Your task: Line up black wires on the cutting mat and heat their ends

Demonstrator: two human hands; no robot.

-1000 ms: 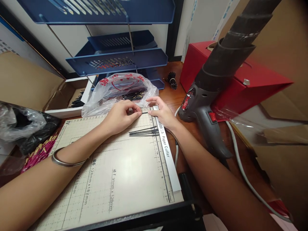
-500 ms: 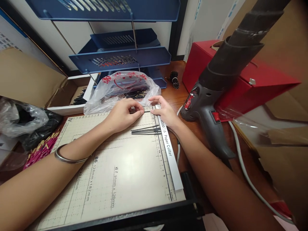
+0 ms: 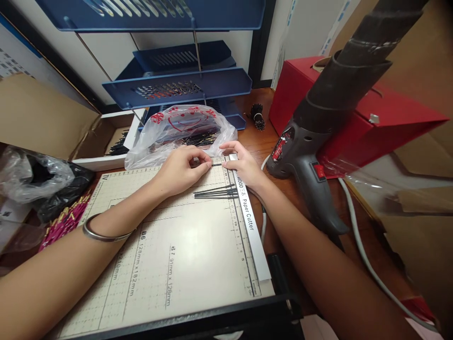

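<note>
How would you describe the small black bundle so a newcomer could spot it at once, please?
Find the red box, then the wooden table left of it. The black bundle there is cinched by a pale band, unlike the sticks in the plastic bag.

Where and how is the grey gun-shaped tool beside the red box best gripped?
Probably around its handle, below the red switch, the right hand coming from the near side: the slim handle slants down that way, while the wide barrel leans up and away.
</note>
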